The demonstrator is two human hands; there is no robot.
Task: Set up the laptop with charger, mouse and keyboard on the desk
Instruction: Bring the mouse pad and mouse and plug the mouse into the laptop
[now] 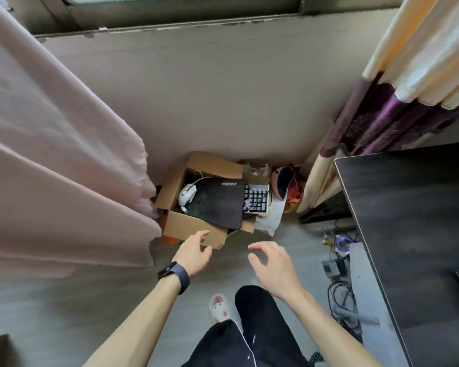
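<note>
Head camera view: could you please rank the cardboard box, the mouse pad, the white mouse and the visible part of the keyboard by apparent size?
1. cardboard box
2. mouse pad, covering much of the box
3. keyboard, only one end visible
4. white mouse

The keyboard's full size is hidden under the pad.

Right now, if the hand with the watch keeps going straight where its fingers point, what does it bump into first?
Probably the near flap of the cardboard box. The left hand is open, fingertips right at that flap's edge, though depth is hard to judge.
</note>
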